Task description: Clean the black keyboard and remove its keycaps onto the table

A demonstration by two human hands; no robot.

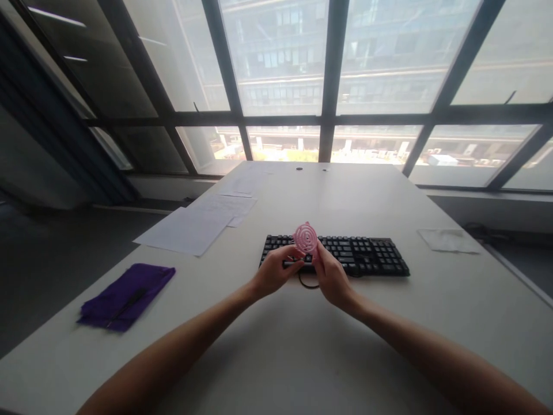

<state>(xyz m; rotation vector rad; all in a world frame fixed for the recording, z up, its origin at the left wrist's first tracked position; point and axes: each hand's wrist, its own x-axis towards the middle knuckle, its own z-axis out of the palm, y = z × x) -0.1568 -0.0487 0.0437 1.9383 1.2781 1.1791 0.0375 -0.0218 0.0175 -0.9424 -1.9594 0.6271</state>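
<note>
A small pink round grille point(305, 238) with concentric rings and little tabs on its rim is held up over the keyboard, its flat face towards me. My right hand point(332, 275) pinches its lower right edge between thumb and fingers. At the lower left edge, my left hand point(276, 270) has its thumb and index finger closed in on the grille; the exact contact is small and hard to make out. Behind and below both hands lies a black keyboard point(374, 255), partly covered by them. A dark cable loop point(308, 286) shows between my wrists.
Purple cloth point(129, 294) lies on the left of the white table point(276, 357), a dark thin tool point(129, 302) on top. White paper sheets point(185, 230) spread along the left edge. A clear flat packet point(448, 241) rests near the right edge. Windows point(280, 57) stand beyond.
</note>
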